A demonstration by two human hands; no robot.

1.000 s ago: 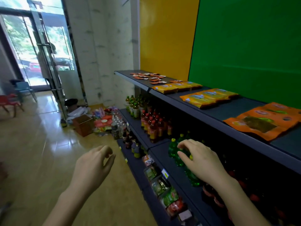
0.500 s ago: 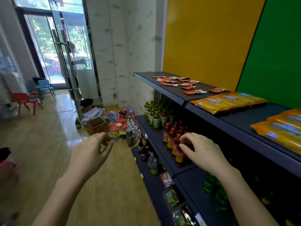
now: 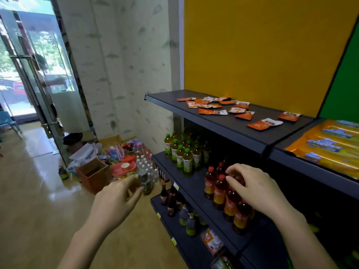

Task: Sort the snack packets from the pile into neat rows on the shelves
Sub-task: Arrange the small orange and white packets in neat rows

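Left hand (image 3: 114, 200) — fingers loosely curled, slightly apart, holding nothing, out over the floor. Right hand (image 3: 258, 189) — fingers bent, empty, tips right at the red-capped bottles (image 3: 219, 188); contact unclear. Small orange snack packets (image 3: 219, 107) lie scattered, not in rows, on the top shelf (image 3: 223, 124), above and beyond the right fingers. Big yellow packets (image 3: 330, 146) lie side by side, up and right of those fingers.
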